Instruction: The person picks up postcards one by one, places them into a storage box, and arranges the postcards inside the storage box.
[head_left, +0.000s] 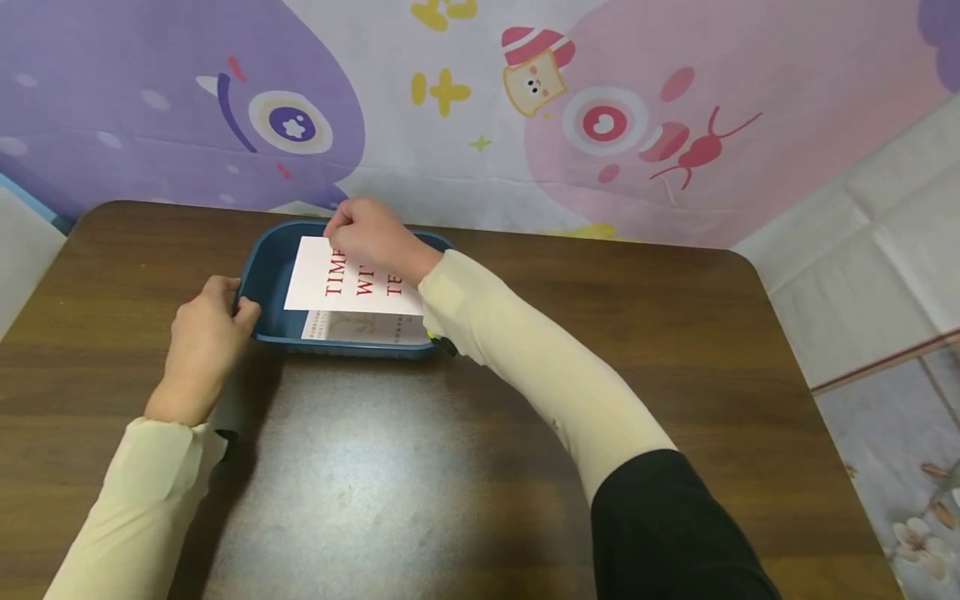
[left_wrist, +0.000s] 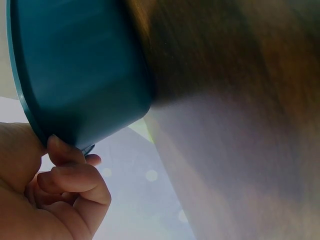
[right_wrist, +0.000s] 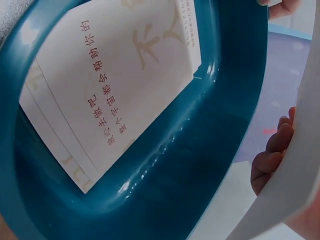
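Observation:
A dark blue plastic basin (head_left: 267, 271) stands near the back of the table, left of the middle. My left hand (head_left: 204, 342) pinches its left rim; the left wrist view shows the thumb and curled fingers at the edge of the basin wall (left_wrist: 85, 75). Above the basin, my right hand (head_left: 378, 240) pinches the far edge of a white card (head_left: 309, 279) with large red capital letters. In the right wrist view this card (right_wrist: 295, 165) appears from its blank side, with fingertips behind it. Printed cards (right_wrist: 117, 85) lie inside the basin, partly covered by the held card in the head view.
The brown wooden table (head_left: 525, 467) extends in front of the basin and to its right. Behind it hangs a cloth (head_left: 465, 183) with purple and pink cartoon figures. A pale panel (head_left: 847, 242) stands along the right side.

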